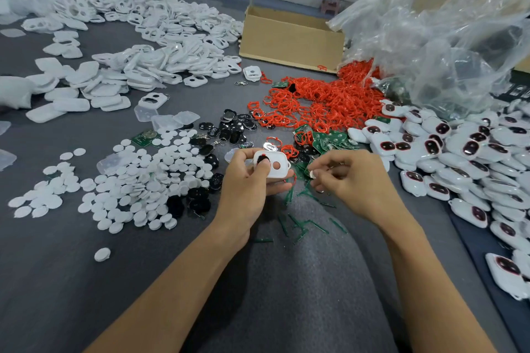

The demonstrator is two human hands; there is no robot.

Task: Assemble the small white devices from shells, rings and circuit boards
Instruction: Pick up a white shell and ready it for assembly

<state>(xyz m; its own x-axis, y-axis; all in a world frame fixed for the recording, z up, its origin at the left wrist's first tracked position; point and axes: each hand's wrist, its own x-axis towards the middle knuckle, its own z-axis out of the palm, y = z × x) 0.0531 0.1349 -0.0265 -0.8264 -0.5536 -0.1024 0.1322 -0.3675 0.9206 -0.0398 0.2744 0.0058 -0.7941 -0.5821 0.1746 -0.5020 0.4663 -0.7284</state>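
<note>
1. a head-worn camera looks down at a person's two bare forearms, which reach over a grey cloth surface (57,266) strewn with small parts.
2. the left hand (246,180) grips a white shell (276,166). its fingers curl beneath the shell and its thumb lies on top, over a black insert in the shell's left hole. a thin red edge shows beside that insert, and the shell's right hole is round and unfilled.
3. the shell is held at the centre of the view, just in front of the nearest parts.
4. the right hand (352,180) is just beside the shell and does not touch it. its fingertips are drawn together and pinch a small part (311,173), which is too hidden to name.
5. behind the hands lies a big heap of red rings (324,103), with green circuit boards (329,140) at its near edge.
6. to the right is a heap of finished white devices (459,152), each with dark, red-rimmed windows.
7. to the left is a spread of white discs (143,178). black oval pieces (235,126) lie between the discs and the rings.
8. at the far left and back is a large pile of empty white shells (157,37).
9. a cardboard box (289,37) stands at back centre, and a crumpled clear plastic bag (444,37) fills the upper right.
10. thin green strips (298,226) lie on the cloth below and between the hands.
</note>
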